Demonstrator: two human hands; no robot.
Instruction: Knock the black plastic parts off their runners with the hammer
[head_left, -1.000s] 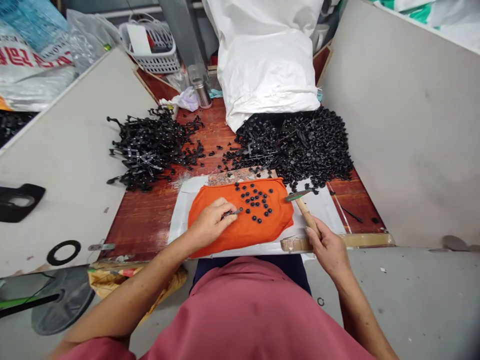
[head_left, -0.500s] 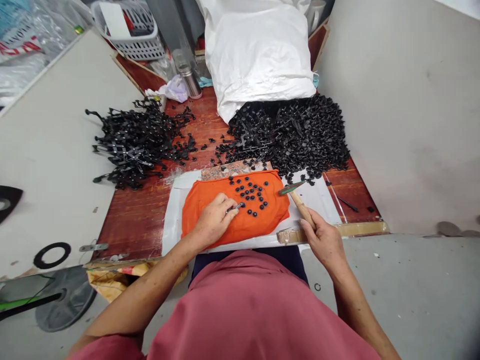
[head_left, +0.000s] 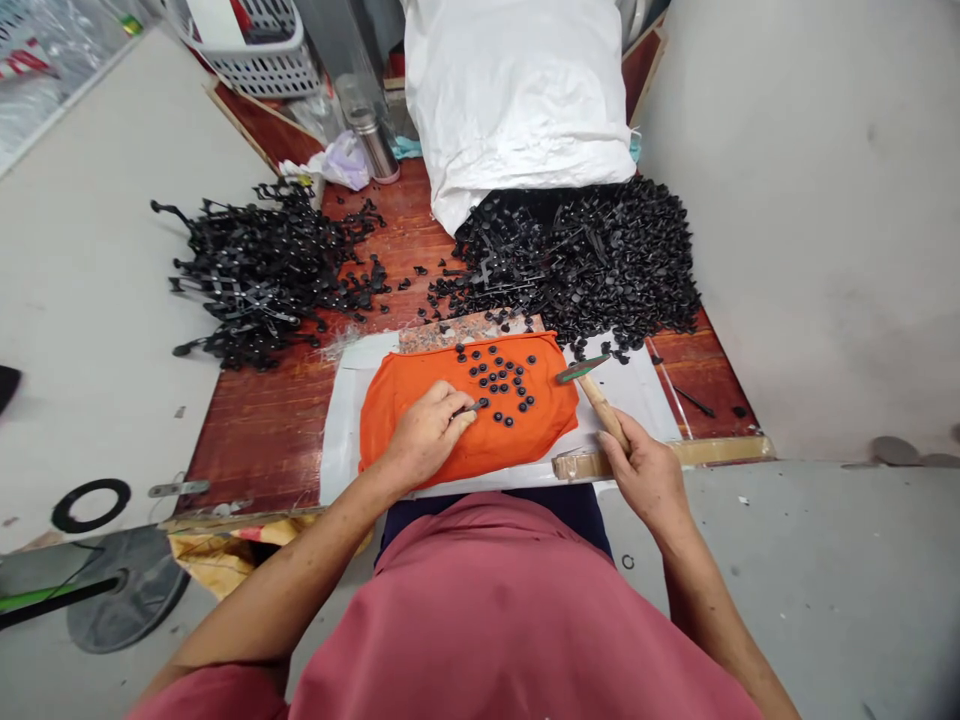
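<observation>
My right hand [head_left: 649, 480] is closed round the wooden handle of a hammer [head_left: 604, 410]. The hammer's narrow head, greenish and worn, is over the right end of an orange cloth [head_left: 401, 395]. On the cloth rests my left hand [head_left: 427, 435], its thumb and fingers pinching a thin dark piece [head_left: 466, 409]. That piece points at a round black button-like part [head_left: 483, 402] and seems to touch it; most of it is hidden in my fingers. Several more black button-like parts [head_left: 504, 388] lie scattered over the cloth, right of my left hand.
Behind the cloth, a large heap of small black parts [head_left: 622, 260] spills from a white sack [head_left: 517, 100]. Black branching plastic pieces [head_left: 255, 280] are piled at left. A metal flask [head_left: 375, 145] and a white basket [head_left: 262, 72] stand behind. Brown tape covers the table's front edge [head_left: 720, 450].
The whole view has shifted slightly, with the table contents a little higher and further left. Both hands keep nearly the same places and grips, and the hammer stays above the cloth's right end.
</observation>
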